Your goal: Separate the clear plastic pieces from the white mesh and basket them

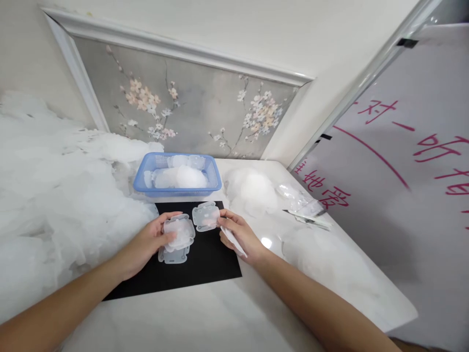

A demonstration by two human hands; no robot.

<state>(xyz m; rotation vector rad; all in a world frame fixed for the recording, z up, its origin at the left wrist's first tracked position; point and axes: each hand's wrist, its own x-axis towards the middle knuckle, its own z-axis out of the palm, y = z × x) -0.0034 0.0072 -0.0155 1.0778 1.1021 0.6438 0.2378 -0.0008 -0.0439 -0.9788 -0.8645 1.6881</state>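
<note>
My left hand point(156, 238) grips a translucent plastic piece point(180, 231), roughly square with notched, rounded corners; its fingers are closed on the edge. Below that piece a similar plastic piece point(173, 256) shows over the black mat point(216, 264); whether it is held too I cannot tell. My right hand point(240, 233) pinches another translucent piece point(205, 217) between thumb and fingertips. A white, thin-edged item point(233, 240) is tucked under the lower fingers of that hand. The two hands are apart, both over the mat.
Behind the mat stands a blue basket point(141, 185) with whitish pieces inside. A big heap of translucent pieces point(54, 205) covers the left side. White piles point(252, 190), a clear bag point(298, 198) and a dark-tipped tool point(309, 220) lie right. A whiteboard point(395, 215) stands beside the table.
</note>
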